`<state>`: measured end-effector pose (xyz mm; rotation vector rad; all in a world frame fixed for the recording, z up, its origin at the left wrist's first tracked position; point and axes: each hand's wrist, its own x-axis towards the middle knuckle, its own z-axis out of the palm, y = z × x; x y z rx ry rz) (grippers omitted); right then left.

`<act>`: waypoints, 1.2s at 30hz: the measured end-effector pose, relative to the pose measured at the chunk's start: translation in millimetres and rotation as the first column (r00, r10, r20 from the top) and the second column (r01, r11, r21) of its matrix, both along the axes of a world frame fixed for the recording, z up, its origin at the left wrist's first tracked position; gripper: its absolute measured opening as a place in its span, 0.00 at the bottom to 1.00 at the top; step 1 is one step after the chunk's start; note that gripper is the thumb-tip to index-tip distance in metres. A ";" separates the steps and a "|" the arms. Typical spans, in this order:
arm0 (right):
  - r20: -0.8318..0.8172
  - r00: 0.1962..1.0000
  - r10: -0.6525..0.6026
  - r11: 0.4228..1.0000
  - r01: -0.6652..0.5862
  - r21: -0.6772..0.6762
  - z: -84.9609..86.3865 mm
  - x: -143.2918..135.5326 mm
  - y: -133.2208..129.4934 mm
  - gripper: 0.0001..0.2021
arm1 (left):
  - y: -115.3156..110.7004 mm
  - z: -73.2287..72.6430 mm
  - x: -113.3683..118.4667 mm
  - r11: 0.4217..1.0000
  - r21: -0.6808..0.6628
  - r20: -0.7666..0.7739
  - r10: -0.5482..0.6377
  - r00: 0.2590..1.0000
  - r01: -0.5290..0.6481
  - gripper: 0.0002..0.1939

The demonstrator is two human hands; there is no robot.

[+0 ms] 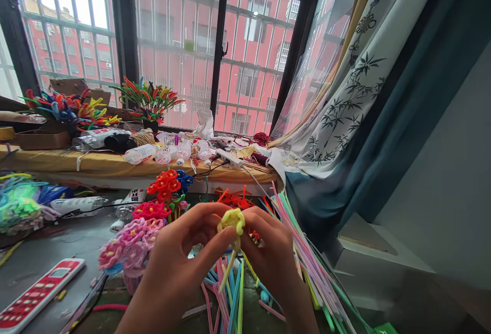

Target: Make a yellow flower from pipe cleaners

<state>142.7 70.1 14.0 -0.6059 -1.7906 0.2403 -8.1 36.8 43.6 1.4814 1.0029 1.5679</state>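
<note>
A yellow pipe-cleaner flower (232, 219) with a short stem hanging down is held up between both hands in the middle of the head view. My left hand (192, 252) pinches it from the left, the thumb across its lower front. From the right, my right hand (270, 242) closes its fingers against the flower's edge; some of those fingertips are hidden. Below the hands lie loose pipe cleaners (232, 293) in pink, blue and yellow. Just left of my left hand stands a bunch of pink pipe-cleaner flowers (130, 242), with red flowers (164, 185) behind it.
A red and white remote control (40, 293) lies at the lower left. Long pastel pipe cleaners (307, 257) lean at the right. Plastic bottles (140, 154), a power strip (229, 159) and a potted pipe-cleaner plant (151, 98) line the windowsill. Bottles also lie on the table's left.
</note>
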 end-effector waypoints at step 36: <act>-0.329 0.941 0.083 0.866 -0.231 -0.443 7.5 -8.8 -8.6 0.11 | -4.9 -0.1 -9.1 0.450 0.893 -0.356 0.719 0.597 -0.009 0.03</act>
